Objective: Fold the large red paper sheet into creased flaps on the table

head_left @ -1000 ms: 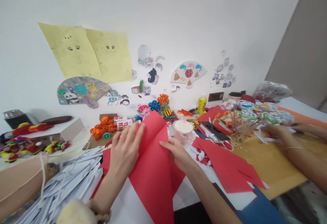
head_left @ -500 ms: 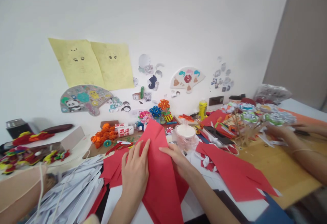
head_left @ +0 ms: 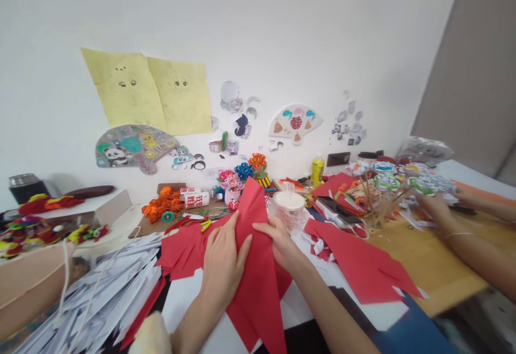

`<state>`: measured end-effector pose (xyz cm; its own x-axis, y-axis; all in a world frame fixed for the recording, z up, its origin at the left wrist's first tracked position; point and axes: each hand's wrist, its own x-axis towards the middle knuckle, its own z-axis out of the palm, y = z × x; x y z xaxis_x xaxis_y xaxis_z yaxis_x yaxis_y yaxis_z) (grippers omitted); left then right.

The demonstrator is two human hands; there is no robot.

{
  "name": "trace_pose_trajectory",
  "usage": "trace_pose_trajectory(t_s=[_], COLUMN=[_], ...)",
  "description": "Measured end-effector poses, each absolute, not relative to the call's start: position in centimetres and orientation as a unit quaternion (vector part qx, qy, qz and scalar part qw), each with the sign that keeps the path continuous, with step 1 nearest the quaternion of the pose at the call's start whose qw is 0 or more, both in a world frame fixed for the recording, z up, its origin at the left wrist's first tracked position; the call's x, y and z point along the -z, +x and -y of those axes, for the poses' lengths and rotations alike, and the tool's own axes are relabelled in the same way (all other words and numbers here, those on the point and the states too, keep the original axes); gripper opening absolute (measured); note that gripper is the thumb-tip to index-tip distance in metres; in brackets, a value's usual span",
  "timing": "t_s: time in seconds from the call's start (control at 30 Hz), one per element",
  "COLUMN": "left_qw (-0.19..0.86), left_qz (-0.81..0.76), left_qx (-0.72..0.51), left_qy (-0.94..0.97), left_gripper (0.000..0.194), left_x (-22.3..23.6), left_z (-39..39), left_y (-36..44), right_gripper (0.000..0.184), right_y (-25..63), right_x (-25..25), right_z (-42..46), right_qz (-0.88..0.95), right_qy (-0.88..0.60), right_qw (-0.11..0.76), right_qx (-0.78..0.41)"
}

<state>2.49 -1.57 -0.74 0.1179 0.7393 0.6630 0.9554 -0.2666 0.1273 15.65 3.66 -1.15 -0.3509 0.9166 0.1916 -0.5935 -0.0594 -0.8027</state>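
Observation:
A large sheet of red paper (head_left: 258,284), folded along its length with a pointed top, is held up between my two hands. My left hand (head_left: 223,262) closes on its left edge, thumb over the front and fingers toward the top. My right hand (head_left: 282,243) pinches the right edge, its thumb or forefinger lying on the front; the other fingers are partly hidden behind the sheet. Left of it lies a fanned pile of red paper pieces (head_left: 181,252). Another cut red sheet (head_left: 358,265) rests to the right.
Folded white paper strips (head_left: 116,289) fill the left front. A lidded white tub (head_left: 289,203) in plastic stands behind my right hand. Orange pipe-cleaner flowers (head_left: 163,206) and a yellow bottle (head_left: 317,171) line the wall. Another person's hand (head_left: 437,211) works among paper flowers at right.
My left hand has slid to the right along the red paper, and its left side has folded inward, so the sheet looks narrower. My right hand keeps its pinch.

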Motion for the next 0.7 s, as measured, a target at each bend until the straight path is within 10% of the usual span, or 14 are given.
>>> trace_pose_trajectory(t_s=[0.7], left_qw=[0.009], left_qz=[0.546], left_qx=[0.463], left_qy=[-0.698], left_gripper=[0.028], left_x=[-0.9], left_z=[1.1], left_y=[1.4], right_gripper=[0.033], right_y=[15.6], right_x=[0.9], right_z=[-4.1], right_qz=[0.458], right_qy=[-0.138], right_qw=[0.558], right_qx=[-0.678])
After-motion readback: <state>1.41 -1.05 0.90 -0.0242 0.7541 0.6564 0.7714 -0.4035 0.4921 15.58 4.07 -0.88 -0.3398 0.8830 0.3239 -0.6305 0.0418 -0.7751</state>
